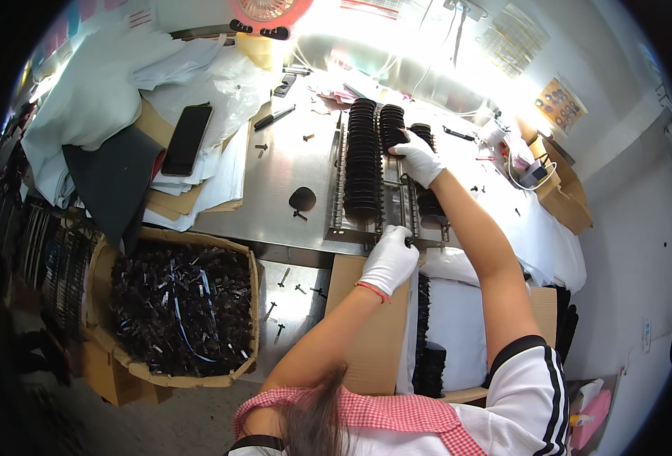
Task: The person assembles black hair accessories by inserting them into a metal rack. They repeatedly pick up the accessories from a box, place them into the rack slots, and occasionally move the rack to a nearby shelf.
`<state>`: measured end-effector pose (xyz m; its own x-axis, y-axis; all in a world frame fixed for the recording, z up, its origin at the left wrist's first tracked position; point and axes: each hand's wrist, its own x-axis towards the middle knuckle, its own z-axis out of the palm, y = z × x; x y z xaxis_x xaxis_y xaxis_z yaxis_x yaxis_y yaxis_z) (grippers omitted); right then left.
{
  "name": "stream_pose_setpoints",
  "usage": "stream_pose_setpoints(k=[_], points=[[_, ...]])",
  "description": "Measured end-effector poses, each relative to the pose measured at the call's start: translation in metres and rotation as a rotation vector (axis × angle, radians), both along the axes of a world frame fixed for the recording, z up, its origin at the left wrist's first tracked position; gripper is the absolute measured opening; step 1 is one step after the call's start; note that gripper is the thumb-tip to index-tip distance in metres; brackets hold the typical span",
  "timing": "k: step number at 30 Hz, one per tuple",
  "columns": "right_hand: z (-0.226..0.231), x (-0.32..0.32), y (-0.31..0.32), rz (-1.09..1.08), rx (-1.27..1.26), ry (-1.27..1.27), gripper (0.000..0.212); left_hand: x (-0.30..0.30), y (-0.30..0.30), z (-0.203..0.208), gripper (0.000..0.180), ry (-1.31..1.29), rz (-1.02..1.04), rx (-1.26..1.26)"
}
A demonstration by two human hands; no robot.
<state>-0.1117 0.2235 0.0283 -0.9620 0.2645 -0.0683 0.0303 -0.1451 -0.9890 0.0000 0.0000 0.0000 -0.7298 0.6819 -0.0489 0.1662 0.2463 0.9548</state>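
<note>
A metal rack (338,182) lies on the steel table, filled with rows of thin dark lenses (362,159) standing on edge. My right hand (421,159), in a white glove, reaches over the rack with its thumb and fingers closed around lenses (391,125) of the middle row; its fingertips are partly hidden. At the rack's near end is my left hand (391,262), gloved too, with curled fingers. A small dark bit shows beside its thumb, too little to name. One loose dark lens (302,199) lies flat left of the rack.
A cardboard box (251,304) full of dark pieces stands at the lower left. Papers with a phone (188,140) cover the left side. A marker (274,117) and several screws (283,277) lie about. An open carton (564,190) stands at the right.
</note>
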Motion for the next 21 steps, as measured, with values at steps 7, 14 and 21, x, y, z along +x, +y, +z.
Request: stream_pose_setpoints(k=[7, 14, 21], points=[[-0.008, -0.002, -0.015, -0.120, 0.966, 0.134, 0.064, -0.007, -0.002, 0.001, 0.032, 0.012, -0.029, 0.013], [-0.027, -0.008, -0.037, -0.242, 1.569, 0.232, 0.051, -0.003, 0.002, -0.003, 0.034, -0.001, -0.018, -0.005], [0.045, 0.041, -0.052, -0.275, 1.184, 0.183, 0.043, -0.006, -0.007, 0.019, 0.050, -0.719, 0.006, 0.515]])
